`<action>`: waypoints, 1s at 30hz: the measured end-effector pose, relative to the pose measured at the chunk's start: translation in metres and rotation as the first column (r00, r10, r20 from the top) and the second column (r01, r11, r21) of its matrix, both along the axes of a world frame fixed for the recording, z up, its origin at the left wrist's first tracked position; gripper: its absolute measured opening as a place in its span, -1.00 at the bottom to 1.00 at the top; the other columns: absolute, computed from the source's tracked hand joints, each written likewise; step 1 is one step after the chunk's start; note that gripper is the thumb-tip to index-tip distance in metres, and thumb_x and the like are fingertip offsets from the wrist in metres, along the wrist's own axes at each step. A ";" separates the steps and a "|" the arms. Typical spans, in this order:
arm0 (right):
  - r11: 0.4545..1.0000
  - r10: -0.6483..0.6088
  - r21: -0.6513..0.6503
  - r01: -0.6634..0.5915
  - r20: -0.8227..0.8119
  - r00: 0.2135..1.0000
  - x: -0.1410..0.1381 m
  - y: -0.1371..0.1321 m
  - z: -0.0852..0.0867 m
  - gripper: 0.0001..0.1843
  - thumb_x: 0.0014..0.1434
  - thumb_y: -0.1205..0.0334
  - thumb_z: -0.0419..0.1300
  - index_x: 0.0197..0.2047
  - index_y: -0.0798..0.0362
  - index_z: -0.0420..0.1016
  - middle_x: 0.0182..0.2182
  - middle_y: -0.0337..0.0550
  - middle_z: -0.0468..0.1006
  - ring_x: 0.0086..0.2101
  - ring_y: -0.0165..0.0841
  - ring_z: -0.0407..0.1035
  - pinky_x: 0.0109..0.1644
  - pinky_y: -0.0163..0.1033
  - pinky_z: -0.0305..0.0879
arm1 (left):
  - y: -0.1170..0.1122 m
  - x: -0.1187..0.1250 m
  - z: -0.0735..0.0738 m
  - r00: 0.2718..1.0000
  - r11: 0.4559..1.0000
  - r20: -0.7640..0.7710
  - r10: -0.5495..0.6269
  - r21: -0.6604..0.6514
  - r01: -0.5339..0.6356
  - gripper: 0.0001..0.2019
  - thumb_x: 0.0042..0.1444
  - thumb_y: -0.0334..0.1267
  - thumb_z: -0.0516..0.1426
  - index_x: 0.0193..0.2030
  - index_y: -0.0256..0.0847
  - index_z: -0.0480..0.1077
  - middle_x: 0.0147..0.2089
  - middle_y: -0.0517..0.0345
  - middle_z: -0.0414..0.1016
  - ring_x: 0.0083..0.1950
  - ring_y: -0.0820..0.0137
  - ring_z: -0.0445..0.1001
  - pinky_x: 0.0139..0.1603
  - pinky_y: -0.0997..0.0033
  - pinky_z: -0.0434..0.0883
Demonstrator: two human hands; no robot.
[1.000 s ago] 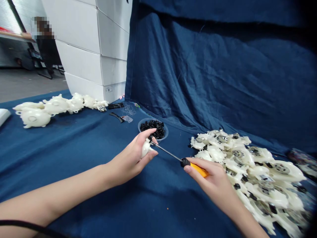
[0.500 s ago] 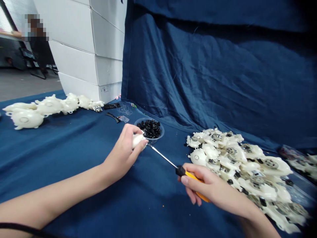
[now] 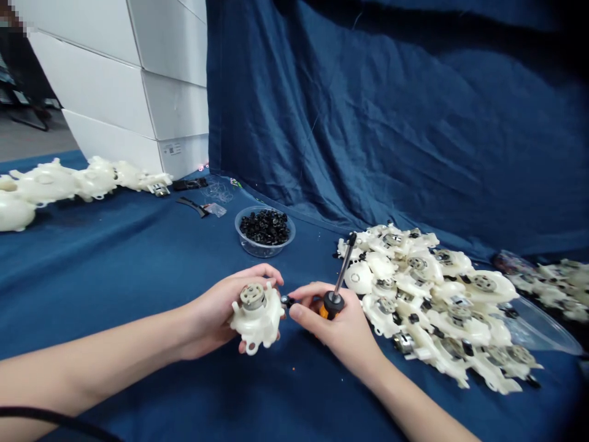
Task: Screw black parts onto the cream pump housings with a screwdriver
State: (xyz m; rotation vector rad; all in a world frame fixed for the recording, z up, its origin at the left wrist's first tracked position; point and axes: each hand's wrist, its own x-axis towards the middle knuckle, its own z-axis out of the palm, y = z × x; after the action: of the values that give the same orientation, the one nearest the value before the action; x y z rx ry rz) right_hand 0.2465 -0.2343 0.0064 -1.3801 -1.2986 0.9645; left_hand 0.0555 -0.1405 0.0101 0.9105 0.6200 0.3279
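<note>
My left hand [image 3: 216, 310] grips a white plastic housing [image 3: 257, 314] with a small metal motor set in its top, held just above the blue cloth. My right hand [image 3: 332, 320] is closed on an orange-handled screwdriver [image 3: 339, 279], its shaft pointing up and away. The thumb and forefinger of that hand also pinch a tiny black part [image 3: 287, 301] right beside the housing. The two hands nearly touch.
A clear bowl of small black parts [image 3: 264, 228] stands behind the hands. A heap of white housings with motors [image 3: 427, 294] lies to the right. More white housings [image 3: 69, 184] line the far left, before stacked white boxes [image 3: 119, 80]. Blue cloth [image 3: 391, 116] hangs behind.
Both hands drew back from the bowl toward me. The left hand turned the housing motor-side up. The right hand swung the screwdriver upright and now pinches a black part by the housing.
</note>
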 end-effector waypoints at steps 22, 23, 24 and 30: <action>0.934 0.091 -0.253 -0.252 -0.513 0.854 -0.014 -0.014 -0.002 -0.66 0.28 -0.05 0.35 -0.12 0.07 0.51 -0.58 -0.47 0.26 -0.68 -0.67 0.03 -0.49 -0.42 0.24 | 0.002 0.000 0.000 0.977 0.950 0.043 -0.208 -0.232 0.212 -0.92 0.29 -0.17 0.01 -0.15 -0.08 0.23 -0.51 0.02 0.57 -0.67 0.39 0.40 -0.74 0.56 0.33; 0.936 0.098 -0.247 -0.252 -0.504 0.858 -0.014 -0.014 -0.002 -0.65 0.28 -0.06 0.35 -0.12 0.07 0.52 -0.57 -0.46 0.29 -0.68 -0.66 0.04 -0.50 -0.43 0.23 | 0.002 0.000 0.000 0.976 0.949 0.042 -0.212 -0.229 0.216 -0.92 0.29 -0.19 0.01 -0.14 -0.08 0.24 -0.51 0.02 0.56 -0.68 0.38 0.40 -0.75 0.55 0.34; 0.941 0.104 -0.236 -0.244 -0.485 0.869 -0.014 -0.015 -0.003 -0.64 0.28 -0.07 0.34 -0.12 0.07 0.53 -0.56 -0.43 0.33 -0.68 -0.66 0.05 -0.53 -0.43 0.20 | 0.002 0.000 0.000 0.978 0.952 0.044 -0.204 -0.223 0.208 -0.93 0.28 -0.20 0.02 -0.14 -0.08 0.25 -0.51 0.04 0.56 -0.67 0.37 0.41 -0.74 0.54 0.35; 0.990 0.001 -0.132 -0.045 -0.311 0.950 -0.014 -0.011 -0.006 -0.67 0.01 0.13 0.55 -0.21 0.09 0.64 -0.50 -0.32 0.48 -0.57 -0.57 0.24 -0.48 -0.42 0.19 | -0.003 0.003 0.000 0.999 0.996 0.044 0.004 -0.092 0.001 -0.87 0.20 -0.31 0.17 -0.14 -0.10 0.30 -0.41 0.22 0.47 -0.49 0.44 0.50 -0.53 0.55 0.46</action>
State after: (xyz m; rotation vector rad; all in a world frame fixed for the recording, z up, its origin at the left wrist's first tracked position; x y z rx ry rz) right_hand 0.2330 -0.2457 0.0009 -1.2558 -1.0281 1.2521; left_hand 0.0585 -0.1431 0.0097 0.8126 0.5900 0.3177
